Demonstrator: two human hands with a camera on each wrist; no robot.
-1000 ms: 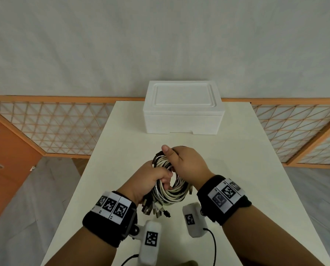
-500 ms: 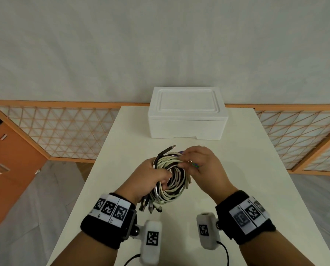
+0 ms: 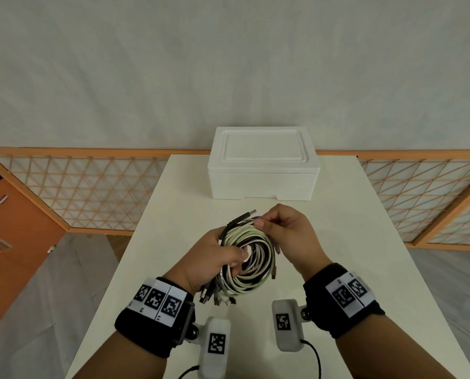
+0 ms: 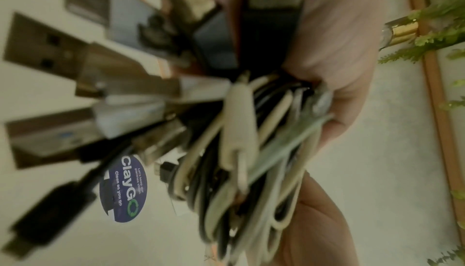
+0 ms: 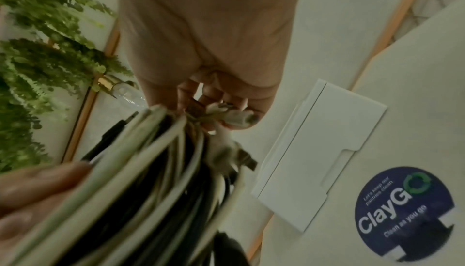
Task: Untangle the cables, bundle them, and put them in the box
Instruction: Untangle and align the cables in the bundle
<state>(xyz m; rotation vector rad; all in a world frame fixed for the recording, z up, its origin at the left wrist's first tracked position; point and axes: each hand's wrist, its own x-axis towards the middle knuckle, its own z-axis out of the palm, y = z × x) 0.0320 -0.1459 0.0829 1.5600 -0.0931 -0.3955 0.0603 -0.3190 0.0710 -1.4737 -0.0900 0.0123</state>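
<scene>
The left hand point(image 3: 214, 258) is curled tight round one side of the coil point(image 3: 251, 255) of white and black cables, held above the surface point(image 3: 351, 242), while the right hand point(image 3: 288, 233) pinches a cable end at the coil's top between thumb and fingertips. There is one coil, one white box point(image 3: 264, 170) with its lid on at the far end of the surface, and one round blue sticker point(image 5: 405, 212) on the surface. The cables are too many and too overlapped to count, their plugs point(image 4: 83, 75) blur in the left wrist view, and what the right hand pinches is too small to make out.
</scene>
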